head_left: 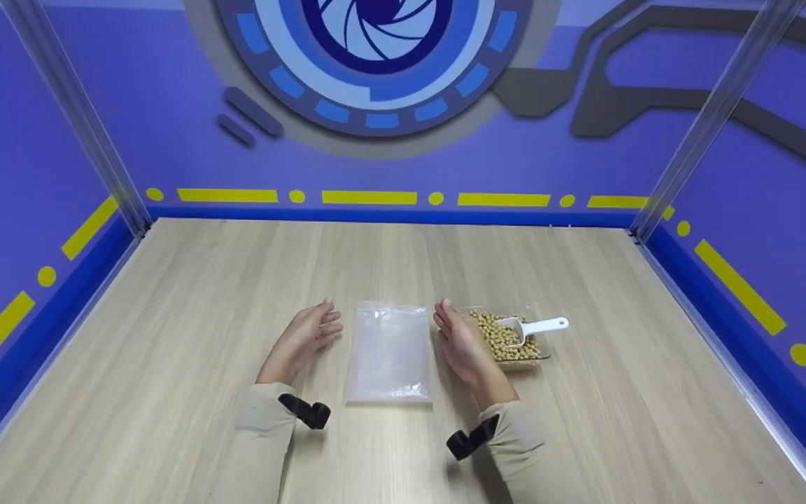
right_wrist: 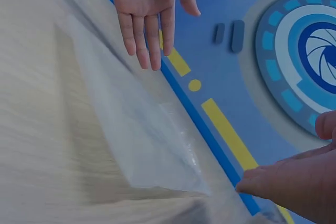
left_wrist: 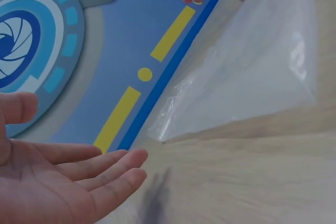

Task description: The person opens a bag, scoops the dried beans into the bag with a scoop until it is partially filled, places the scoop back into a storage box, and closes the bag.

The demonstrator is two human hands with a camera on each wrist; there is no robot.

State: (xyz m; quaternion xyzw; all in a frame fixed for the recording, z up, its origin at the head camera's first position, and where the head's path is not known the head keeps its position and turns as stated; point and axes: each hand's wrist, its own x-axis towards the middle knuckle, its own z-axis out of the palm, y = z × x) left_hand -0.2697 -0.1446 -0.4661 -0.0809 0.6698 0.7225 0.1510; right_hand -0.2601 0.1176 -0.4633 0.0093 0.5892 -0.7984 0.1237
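A clear plastic bag lies flat on the wooden table between the two hands. My left hand is held to the left of the bag with its fingers extended; its palm shows in the left wrist view. On the other side my right hand has straight fingers and holds nothing. Just right of that hand stands a clear container of yellowish beans, partly hidden behind it. A white scoop rests in the beans, its handle pointing right over the rim.
The wood-grained table is enclosed by blue panels at the back and both sides. Clear posts stand at the back corners. Black wrist cameras are strapped over the beige sleeves.
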